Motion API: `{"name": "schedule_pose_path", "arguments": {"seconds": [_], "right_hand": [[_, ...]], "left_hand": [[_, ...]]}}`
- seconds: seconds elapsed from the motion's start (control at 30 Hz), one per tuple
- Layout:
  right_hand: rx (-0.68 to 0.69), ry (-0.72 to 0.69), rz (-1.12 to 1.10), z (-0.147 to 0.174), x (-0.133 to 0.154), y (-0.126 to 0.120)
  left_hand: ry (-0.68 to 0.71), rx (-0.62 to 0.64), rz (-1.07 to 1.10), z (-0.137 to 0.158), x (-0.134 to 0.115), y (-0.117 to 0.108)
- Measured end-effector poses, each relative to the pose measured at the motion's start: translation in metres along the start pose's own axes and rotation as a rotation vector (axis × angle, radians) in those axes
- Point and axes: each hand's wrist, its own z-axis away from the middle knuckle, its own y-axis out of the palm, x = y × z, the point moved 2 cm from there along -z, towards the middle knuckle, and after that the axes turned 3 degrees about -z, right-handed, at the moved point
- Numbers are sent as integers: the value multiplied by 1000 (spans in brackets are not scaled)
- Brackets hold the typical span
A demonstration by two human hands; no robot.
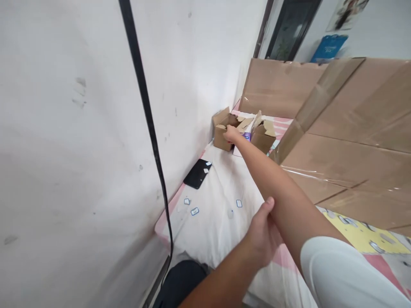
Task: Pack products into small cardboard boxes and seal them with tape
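My right hand (231, 134) reaches far forward to an open cardboard box (221, 139) by the wall. Its fingers are curled at the box's near rim; a small red spot shows under them, too small to name. My left hand (265, 235) is closed round the right arm (279, 184) near the elbow, thumb on top. Right of that box stands a second open cardboard box (265, 139) with torn flaps. A purple and white packet (246, 137) sits between the two, partly hidden behind my arm.
On the white sheet (218, 231) lie a black tablet-like slab (196, 174) and several small blue-edged labels (195, 211). A black strap (141, 81) hangs along the white wall (80, 149). Large cardboard panels (359, 145) stand on the right, with a blue bag (329, 48) behind.
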Motion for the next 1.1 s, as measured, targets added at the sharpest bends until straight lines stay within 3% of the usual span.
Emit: {"name": "schedule_pose_path", "arguments": {"seconds": [0.13, 0.2, 0.3, 0.4, 0.47, 0.53, 0.63, 0.7, 0.73, 0.83, 0.87, 0.9, 1.0, 1.1], "right_hand": [[136, 55, 1, 19, 6, -5], [206, 35, -28, 50, 3, -17], [307, -26, -130, 122, -17, -45], [258, -91, -176, 213, -57, -79], [168, -228, -122, 275, -86, -94], [96, -355, -54, 334, -115, -100], [-65, -333, 115, 406, -157, -97], [-181, -332, 207, 441, -182, -93], [-220, -348, 229, 454, -193, -92], [-273, -383, 210, 480, -227, -90], [-285, -384, 189, 486, -238, -89], [-300, -380, 168, 490, -248, -88], [-348, -397, 108, 500, -273, -84], [-390, -397, 3, 511, -288, -79]], "left_hand": [[-2, 85, -251, -2, -11, -32], [-37, 175, -359, -2, -11, -37], [-88, 315, -470, 0, -9, -33], [-75, 386, -488, 6, -12, -23], [-39, 406, -473, 15, -17, -16], [18, 444, -500, 27, -25, -12], [205, 464, -618, 44, -42, -12], [406, 346, -716, 43, -56, -18], [514, 226, -790, 37, -64, -22], [753, -350, -1239, -13, -91, -39], [735, -509, -1463, -39, -100, -44], [705, -570, -1548, -68, -108, -49], [587, -677, -1709, -154, -131, -67], [412, -853, -1800, -213, -143, -87]]}}
